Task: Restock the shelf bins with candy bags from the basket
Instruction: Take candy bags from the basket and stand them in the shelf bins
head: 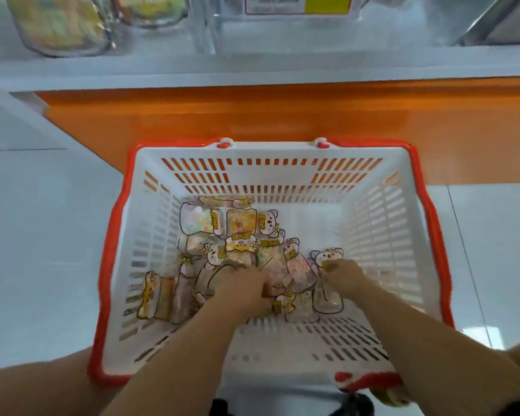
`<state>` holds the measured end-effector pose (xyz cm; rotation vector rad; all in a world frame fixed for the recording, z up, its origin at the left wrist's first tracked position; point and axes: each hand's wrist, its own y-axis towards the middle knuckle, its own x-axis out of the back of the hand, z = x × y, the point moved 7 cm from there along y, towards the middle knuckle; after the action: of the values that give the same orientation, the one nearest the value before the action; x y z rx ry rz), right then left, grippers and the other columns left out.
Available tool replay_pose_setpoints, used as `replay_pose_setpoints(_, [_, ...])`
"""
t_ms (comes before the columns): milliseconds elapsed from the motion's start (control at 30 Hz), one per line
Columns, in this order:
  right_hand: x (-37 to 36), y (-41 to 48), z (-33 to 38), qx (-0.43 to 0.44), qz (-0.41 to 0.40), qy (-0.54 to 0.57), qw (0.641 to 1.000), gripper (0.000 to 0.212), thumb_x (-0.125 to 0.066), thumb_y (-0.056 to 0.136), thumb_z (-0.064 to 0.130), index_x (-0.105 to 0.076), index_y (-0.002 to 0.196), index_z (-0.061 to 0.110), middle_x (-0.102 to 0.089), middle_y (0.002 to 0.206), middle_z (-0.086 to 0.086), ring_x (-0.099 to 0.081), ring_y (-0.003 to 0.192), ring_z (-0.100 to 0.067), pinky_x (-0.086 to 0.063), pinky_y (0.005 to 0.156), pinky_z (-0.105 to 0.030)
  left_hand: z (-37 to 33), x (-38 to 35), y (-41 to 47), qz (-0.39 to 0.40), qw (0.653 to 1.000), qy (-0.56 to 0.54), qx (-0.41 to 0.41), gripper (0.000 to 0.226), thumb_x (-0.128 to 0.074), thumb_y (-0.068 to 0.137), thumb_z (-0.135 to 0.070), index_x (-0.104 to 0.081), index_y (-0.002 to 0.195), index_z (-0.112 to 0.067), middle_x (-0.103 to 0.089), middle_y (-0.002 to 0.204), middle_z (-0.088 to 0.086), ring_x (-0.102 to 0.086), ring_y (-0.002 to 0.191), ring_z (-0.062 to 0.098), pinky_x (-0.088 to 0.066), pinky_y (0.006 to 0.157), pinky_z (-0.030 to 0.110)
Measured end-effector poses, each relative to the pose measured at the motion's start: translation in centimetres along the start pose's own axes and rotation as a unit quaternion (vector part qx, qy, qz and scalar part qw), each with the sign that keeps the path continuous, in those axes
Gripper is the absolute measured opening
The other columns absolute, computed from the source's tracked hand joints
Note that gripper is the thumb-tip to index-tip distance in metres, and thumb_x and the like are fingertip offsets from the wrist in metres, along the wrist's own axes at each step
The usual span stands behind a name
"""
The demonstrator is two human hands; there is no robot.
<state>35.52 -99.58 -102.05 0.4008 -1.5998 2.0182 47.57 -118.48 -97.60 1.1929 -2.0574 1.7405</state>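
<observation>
As I reach into the basket (270, 151), my left hand (243, 291) digs into the candy bags (240, 232) on its floor, grip hidden. My right hand (344, 280) pinches a bear-topped bag (327, 256). They look light, crinkly and probably slippery, best lifted by the sealed top.

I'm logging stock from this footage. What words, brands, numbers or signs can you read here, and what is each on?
Nothing can be quoted with confidence.
Shelf label, top edge: dark print on its white part beside a yellow part, too blurred to read.
Candy bags: yellow blocks of characters beside cartoon bear shapes, too small and blurred to read.
Basket: no text or logo visible.
</observation>
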Motion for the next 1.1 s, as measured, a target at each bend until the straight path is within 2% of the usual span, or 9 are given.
replay_pose_setpoints(67, [0.5, 0.0, -0.8, -0.024, -0.041, 0.048, 0.998, 0.007, -0.062, 0.088, 0.014, -0.059, 0.09, 0.02, -0.059, 0.088, -0.005, -0.059, 0.077, -0.021, -0.046, 0.066, -0.029, 0.4, -0.3, 0.2, 0.006, 0.999, -0.034, 0.004, 0.023, -0.061, 0.094, -0.044, -0.064, 0.11, -0.028, -0.063, 0.109, -0.001, -0.062, 0.098, 0.021, -0.051, 0.082, 0.035])
replay_pose_setpoints(200, [-1.5, -0.1, -2.1, -0.095, -0.032, 0.086, 0.991, 0.062, -0.067, 0.08, 0.022, -0.04, 0.135, 0.018, -0.063, 0.112, -0.012, -0.065, 0.098, -0.031, -0.057, 0.077, -0.04, 1.0, -0.1, 0.2, 0.009, 0.997, -0.076, 0.004, 0.023, -0.063, 0.093, -0.042, -0.066, 0.109, -0.025, -0.063, 0.111, -0.002, -0.061, 0.103, 0.019, -0.053, 0.089, 0.036])
replay_pose_setpoints(367, [-2.3, -0.6, -1.7, -0.167, -0.018, 0.12, 0.979, 0.09, -0.067, 0.089, 0.017, -0.007, 0.155, 0.004, -0.055, 0.125, -0.018, -0.06, 0.102, -0.03, -0.054, 0.079, -0.036, 1.2, 0.0, 0.0, -0.026, 0.995, -0.095, 0.006, 0.021, -0.065, 0.091, -0.043, -0.067, 0.104, -0.026, -0.063, 0.107, -0.005, -0.061, 0.1, 0.015, -0.052, 0.089, 0.036])
replay_pose_setpoints(433, [-2.6, -0.4, -2.0, -0.18, 0.0, 0.14, 0.974, 0.095, -0.078, 0.082, 0.026, -0.018, 0.148, -0.006, -0.057, 0.121, -0.016, -0.061, 0.103, -0.028, -0.054, 0.077, -0.033, 1.3, 0.0, -0.1, -0.032, 0.995, -0.092, 0.009, 0.022, -0.064, 0.092, -0.043, -0.066, 0.105, -0.025, -0.063, 0.106, -0.004, -0.06, 0.098, 0.015, -0.052, 0.087, 0.035])
replay_pose_setpoints(500, [-2.9, -0.5, -1.8, -0.169, 0.018, 0.163, 0.972, 0.068, -0.085, 0.076, 0.031, -0.047, 0.117, -0.008, -0.06, 0.106, -0.014, -0.061, 0.093, -0.025, -0.05, 0.075, -0.033, 1.2, 0.1, -0.2, -0.04, 0.996, -0.085, 0.007, 0.021, -0.062, 0.093, -0.039, -0.064, 0.107, -0.023, -0.063, 0.108, -0.003, -0.06, 0.1, 0.017, -0.051, 0.087, 0.036])
replay_pose_setpoints(600, [-3.1, -0.8, -1.1, -0.125, 0.021, 0.192, 0.973, 0.036, -0.088, 0.069, 0.029, -0.062, 0.077, 0.005, -0.061, 0.073, -0.006, -0.058, 0.067, -0.019, -0.051, 0.063, -0.032, 1.4, 0.1, -0.3, -0.045, 0.995, -0.087, 0.013, 0.018, -0.061, 0.093, -0.035, -0.064, 0.107, -0.023, -0.062, 0.107, -0.003, -0.06, 0.101, 0.018, -0.051, 0.086, 0.035])
replay_pose_setpoints(733, [-1.9, -0.5, 0.2, -0.053, -0.016, 0.202, 0.978, 0.037, -0.081, 0.059, 0.025, -0.068, 0.087, 0.007, -0.072, 0.084, -0.007, -0.067, 0.077, -0.023, -0.059, 0.074, -0.038, 1.5, -0.1, -0.2, -0.034, 0.996, -0.084, 0.025, 0.021, -0.061, 0.092, -0.038, -0.065, 0.108, -0.025, -0.063, 0.109, -0.003, -0.06, 0.101, 0.017, -0.053, 0.087, 0.039])
replay_pose_setpoints(933, [4.6, -2.9, 2.1, 0.032, -0.102, 0.157, 0.982, 0.024, -0.074, 0.066, 0.025, -0.054, 0.068, 0.012, -0.061, 0.063, -0.003, -0.059, 0.058, -0.02, -0.046, 0.053, -0.028, 0.7, 1.8, -1.3, -0.059, 0.992, -0.107, 0.028, 0.019, -0.056, 0.098, -0.03, -0.067, 0.113, -0.024, -0.066, 0.114, -0.004, -0.061, 0.097, 0.013, -0.052, 0.082, 0.03])
replay_pose_setpoints(1100, [10.1, -7.2, 4.2, 0.092, -0.124, 0.215, 0.964, 0.059, -0.073, 0.05, 0.044, -0.067, 0.095, 0.006, -0.072, 0.085, -0.016, -0.071, 0.08, -0.029, -0.059, 0.07, -0.043, -0.4, 6.0, -2.9, -0.134, 0.943, -0.303, 0.036, 0.036, -0.054, 0.101, -0.033, -0.059, 0.135, -0.02, -0.061, 0.136, -0.001, -0.059, 0.119, 0.016, -0.049, 0.1, 0.033])
